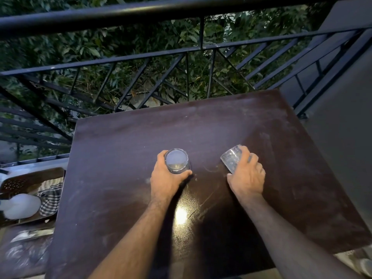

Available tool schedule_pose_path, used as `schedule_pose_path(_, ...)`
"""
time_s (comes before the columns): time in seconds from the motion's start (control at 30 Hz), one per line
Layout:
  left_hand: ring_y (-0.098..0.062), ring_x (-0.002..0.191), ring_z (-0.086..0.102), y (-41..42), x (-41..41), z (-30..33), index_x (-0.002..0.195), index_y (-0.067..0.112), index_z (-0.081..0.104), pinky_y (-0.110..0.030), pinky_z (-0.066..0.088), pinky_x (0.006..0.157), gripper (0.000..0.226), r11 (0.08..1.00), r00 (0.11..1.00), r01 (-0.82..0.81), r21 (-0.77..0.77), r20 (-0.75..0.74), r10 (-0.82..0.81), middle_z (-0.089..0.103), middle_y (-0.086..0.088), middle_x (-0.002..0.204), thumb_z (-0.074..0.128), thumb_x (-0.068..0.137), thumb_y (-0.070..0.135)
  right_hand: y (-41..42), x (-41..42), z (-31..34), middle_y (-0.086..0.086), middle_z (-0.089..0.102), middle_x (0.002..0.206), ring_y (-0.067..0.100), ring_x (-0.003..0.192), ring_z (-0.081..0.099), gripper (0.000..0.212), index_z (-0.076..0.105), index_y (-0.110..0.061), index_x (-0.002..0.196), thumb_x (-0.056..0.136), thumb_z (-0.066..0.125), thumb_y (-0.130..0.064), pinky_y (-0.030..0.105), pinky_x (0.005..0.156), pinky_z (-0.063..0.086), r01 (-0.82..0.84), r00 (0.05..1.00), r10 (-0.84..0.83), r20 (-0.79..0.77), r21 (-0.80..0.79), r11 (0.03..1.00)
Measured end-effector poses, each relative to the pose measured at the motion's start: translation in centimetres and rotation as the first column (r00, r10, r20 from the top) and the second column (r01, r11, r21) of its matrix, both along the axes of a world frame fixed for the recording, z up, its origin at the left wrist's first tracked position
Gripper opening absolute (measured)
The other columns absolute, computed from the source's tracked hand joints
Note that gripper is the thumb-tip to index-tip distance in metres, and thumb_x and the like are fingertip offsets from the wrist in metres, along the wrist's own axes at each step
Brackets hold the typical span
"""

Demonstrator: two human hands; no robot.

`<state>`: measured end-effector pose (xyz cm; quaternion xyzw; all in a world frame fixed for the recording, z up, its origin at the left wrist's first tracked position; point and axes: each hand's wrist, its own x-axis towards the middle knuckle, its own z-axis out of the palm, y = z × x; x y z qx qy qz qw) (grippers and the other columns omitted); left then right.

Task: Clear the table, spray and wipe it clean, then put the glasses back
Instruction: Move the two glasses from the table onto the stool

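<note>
A dark brown square table [120, 158] with dusty smears fills the middle of the head view. My left hand [164, 180] grips a clear glass [176, 160] that stands upright near the table's centre, fingers and thumb curled round its side. To the right, my right hand [248, 174] holds a second clear glass [231, 159], which is tilted to the left with its base off the surface. A bright light reflection shows on the tabletop between my forearms.
A black metal railing [181, 55] runs along the table's far side, with foliage beyond. At the left, a brown chair seat [14, 184] carries a white spray bottle [21, 205] and a striped cloth [51, 200]. A grey wall [342, 127] stands at the right.
</note>
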<state>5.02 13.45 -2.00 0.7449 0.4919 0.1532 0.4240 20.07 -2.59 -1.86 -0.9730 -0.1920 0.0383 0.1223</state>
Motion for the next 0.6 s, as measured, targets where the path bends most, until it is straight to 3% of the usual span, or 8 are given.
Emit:
schedule_pose_path(0.17, -0.004, 0.096, 0.055, 0.3, -0.2, -0.1, 0.125, 0.045, 0.037, -0.025, 0.043, 0.084, 0.095, 0.999, 0.999, 0.031, 0.026, -0.024, -0.031, 0.058, 0.021, 0.111, 0.084, 0.044, 0.062, 0.2, 0.6, 0.6, 0.015, 0.050, 0.122, 0.038, 0.105, 0.055, 0.074, 0.038, -0.018, 0.134, 0.069, 0.072, -0.007, 0.044, 0.097, 0.046, -0.035, 0.999, 0.037, -0.023, 0.052, 0.998)
schedule_pose_path(0.37, -0.003, 0.093, 0.052, 0.2, -0.1, -0.1, 0.124, 0.047, 0.036, -0.025, 0.039, 0.081, 0.094, 0.999, 0.999, 0.026, 0.036, -0.033, -0.024, 0.054, 0.024, 0.107, 0.078, 0.041, 0.065, 1.4, 0.5, 2.1, 0.000, 0.043, 0.118, 0.028, 0.107, 0.042, 0.067, 0.040, -0.033, 0.122, 0.065, 0.073, -0.021, 0.041, 0.075, 0.052, -0.066, 0.997, 0.075, -0.028, 0.238, 0.969)
schedule_pose_path(0.6, -0.001, 0.093, 0.052, 0.1, -0.1, -0.3, 0.124, 0.048, 0.036, -0.024, 0.039, 0.083, 0.094, 0.999, 0.999, 0.015, 0.051, -0.037, -0.013, 0.054, 0.026, 0.108, 0.078, 0.041, 0.066, 2.4, 0.2, 1.8, -0.007, 0.059, 0.113, 0.020, 0.106, 0.043, 0.065, 0.040, -0.039, 0.119, 0.064, 0.075, -0.037, 0.032, 0.080, 0.046, -0.088, 0.992, 0.111, -0.062, 0.300, 0.950)
